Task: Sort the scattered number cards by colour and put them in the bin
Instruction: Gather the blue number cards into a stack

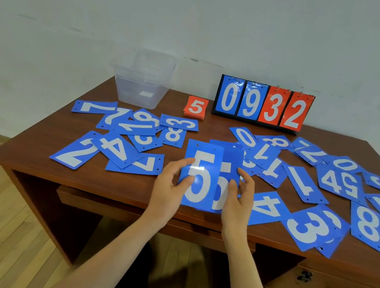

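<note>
Over the near edge of the counter (213,130), both hands hold a small fan of blue cards (202,160).

The left hand (169,190) pinches the fan's left edge, thumb on the face of the front card, a white 5. The right hand (241,198) grips the right edge, where a second card shows from behind. Loose blue cards (306,183) lie scattered and overlapping on the counter to either side of the hands. Well beyond them at the back stand a clear bin (137,91), a red stack (196,107) topped by a 5 just to its right, and a scoreboard (261,104) reading 0932.
</note>
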The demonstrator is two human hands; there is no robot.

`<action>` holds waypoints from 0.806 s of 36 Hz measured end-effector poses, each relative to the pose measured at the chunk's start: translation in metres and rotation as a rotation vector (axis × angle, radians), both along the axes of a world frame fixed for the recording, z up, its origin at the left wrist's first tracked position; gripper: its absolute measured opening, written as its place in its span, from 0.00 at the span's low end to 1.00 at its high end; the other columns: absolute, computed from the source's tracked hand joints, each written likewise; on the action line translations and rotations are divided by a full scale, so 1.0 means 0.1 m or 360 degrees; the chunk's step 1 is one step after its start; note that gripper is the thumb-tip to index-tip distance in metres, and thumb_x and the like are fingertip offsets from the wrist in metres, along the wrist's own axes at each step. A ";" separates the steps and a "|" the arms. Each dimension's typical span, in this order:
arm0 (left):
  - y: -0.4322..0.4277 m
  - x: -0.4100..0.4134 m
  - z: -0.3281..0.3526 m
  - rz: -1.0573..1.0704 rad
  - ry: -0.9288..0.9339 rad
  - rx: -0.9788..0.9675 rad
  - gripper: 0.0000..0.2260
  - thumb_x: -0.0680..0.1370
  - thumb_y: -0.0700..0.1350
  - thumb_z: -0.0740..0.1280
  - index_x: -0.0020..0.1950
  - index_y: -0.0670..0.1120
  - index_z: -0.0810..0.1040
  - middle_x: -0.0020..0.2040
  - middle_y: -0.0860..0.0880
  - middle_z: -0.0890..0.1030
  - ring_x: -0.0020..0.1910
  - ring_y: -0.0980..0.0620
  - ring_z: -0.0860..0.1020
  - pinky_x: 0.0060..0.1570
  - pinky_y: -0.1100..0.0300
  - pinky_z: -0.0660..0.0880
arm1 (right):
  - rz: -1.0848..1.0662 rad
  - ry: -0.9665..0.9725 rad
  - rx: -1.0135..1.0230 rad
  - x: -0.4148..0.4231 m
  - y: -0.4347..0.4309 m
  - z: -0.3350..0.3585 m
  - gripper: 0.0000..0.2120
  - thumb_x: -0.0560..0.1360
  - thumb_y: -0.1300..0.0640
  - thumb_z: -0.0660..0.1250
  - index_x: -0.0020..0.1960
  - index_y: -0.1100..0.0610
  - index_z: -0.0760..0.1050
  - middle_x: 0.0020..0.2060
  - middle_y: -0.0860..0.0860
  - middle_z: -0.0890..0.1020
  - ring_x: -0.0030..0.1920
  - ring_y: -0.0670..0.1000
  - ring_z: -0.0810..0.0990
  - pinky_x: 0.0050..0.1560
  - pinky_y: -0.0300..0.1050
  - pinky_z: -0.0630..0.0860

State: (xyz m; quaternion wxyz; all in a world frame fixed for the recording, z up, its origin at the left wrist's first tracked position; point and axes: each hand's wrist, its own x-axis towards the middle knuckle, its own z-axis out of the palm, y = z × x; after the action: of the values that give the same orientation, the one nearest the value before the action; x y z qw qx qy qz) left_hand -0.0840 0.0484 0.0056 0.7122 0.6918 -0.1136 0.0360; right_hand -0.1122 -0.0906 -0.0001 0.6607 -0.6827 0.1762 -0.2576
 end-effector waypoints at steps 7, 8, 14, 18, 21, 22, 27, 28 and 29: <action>-0.13 0.08 -0.08 0.0039 -0.0322 0.0355 0.16 0.76 0.42 0.69 0.58 0.59 0.74 0.48 0.59 0.75 0.35 0.54 0.70 0.37 0.66 0.71 | 0.0073 -0.0076 0.0060 0.10 0.14 0.07 0.17 0.76 0.54 0.67 0.62 0.45 0.68 0.56 0.36 0.73 0.57 0.35 0.73 0.51 0.34 0.74; -0.13 0.10 -0.09 0.0054 -0.0343 0.0382 0.17 0.76 0.42 0.70 0.58 0.60 0.73 0.50 0.59 0.74 0.37 0.54 0.72 0.39 0.66 0.72 | 0.0095 -0.0061 0.0066 0.12 0.16 0.06 0.19 0.75 0.56 0.69 0.62 0.44 0.67 0.55 0.35 0.73 0.56 0.34 0.74 0.51 0.36 0.76; 0.18 0.28 -0.11 0.0144 -0.0387 0.0600 0.12 0.78 0.48 0.65 0.61 0.52 0.74 0.58 0.56 0.73 0.57 0.60 0.73 0.55 0.72 0.70 | 0.0077 -0.0016 0.0112 0.22 0.23 0.06 0.20 0.76 0.59 0.68 0.63 0.44 0.66 0.54 0.38 0.73 0.51 0.38 0.78 0.38 0.31 0.78; 0.67 0.49 -0.22 0.0276 -0.0447 0.1272 0.14 0.80 0.46 0.61 0.63 0.44 0.77 0.62 0.49 0.76 0.66 0.53 0.69 0.66 0.62 0.63 | 0.0046 0.0015 0.0194 0.27 0.23 0.06 0.20 0.76 0.59 0.68 0.63 0.44 0.66 0.58 0.44 0.73 0.48 0.42 0.81 0.36 0.37 0.81; 0.90 0.56 -0.30 0.0193 -0.0459 0.1611 0.15 0.81 0.47 0.60 0.64 0.44 0.77 0.67 0.48 0.74 0.72 0.50 0.65 0.73 0.56 0.55 | 0.0023 0.0024 0.0212 0.30 0.23 0.06 0.20 0.76 0.59 0.68 0.61 0.42 0.66 0.60 0.45 0.72 0.48 0.43 0.81 0.35 0.36 0.80; 0.93 0.56 -0.32 0.0102 -0.0445 0.1711 0.17 0.82 0.50 0.57 0.66 0.45 0.75 0.69 0.50 0.71 0.73 0.51 0.62 0.74 0.56 0.51 | 0.0023 0.0022 0.0220 0.31 0.24 0.06 0.20 0.76 0.59 0.68 0.61 0.42 0.66 0.59 0.45 0.73 0.49 0.44 0.81 0.35 0.37 0.81; 0.82 0.58 -0.38 -0.0216 -0.0491 0.1959 0.26 0.81 0.59 0.47 0.73 0.47 0.67 0.72 0.51 0.67 0.75 0.53 0.57 0.72 0.60 0.39 | 0.0008 0.0020 0.0210 0.34 0.22 0.05 0.20 0.76 0.59 0.68 0.61 0.42 0.66 0.56 0.43 0.73 0.53 0.45 0.79 0.36 0.37 0.81; 0.76 0.58 -0.37 -0.0226 -0.0537 0.1925 0.22 0.83 0.54 0.50 0.72 0.47 0.69 0.70 0.50 0.69 0.75 0.51 0.59 0.72 0.60 0.39 | 0.0004 0.0015 0.0210 0.34 0.21 0.05 0.20 0.76 0.59 0.67 0.62 0.43 0.66 0.55 0.42 0.73 0.52 0.43 0.79 0.36 0.35 0.80; 0.67 0.59 -0.36 -0.0250 -0.0581 0.1910 0.20 0.83 0.52 0.53 0.72 0.46 0.69 0.67 0.50 0.70 0.73 0.50 0.62 0.73 0.60 0.39 | -0.0001 0.0013 0.0208 0.34 0.19 0.05 0.20 0.76 0.59 0.67 0.62 0.44 0.66 0.54 0.41 0.73 0.51 0.42 0.79 0.36 0.34 0.80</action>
State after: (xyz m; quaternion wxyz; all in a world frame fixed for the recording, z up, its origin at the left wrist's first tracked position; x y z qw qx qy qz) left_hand -0.0253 0.1158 -0.0300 0.1698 0.9432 -0.2840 0.0311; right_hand -0.0786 -0.0714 0.0046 0.7031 -0.6391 0.1954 -0.2430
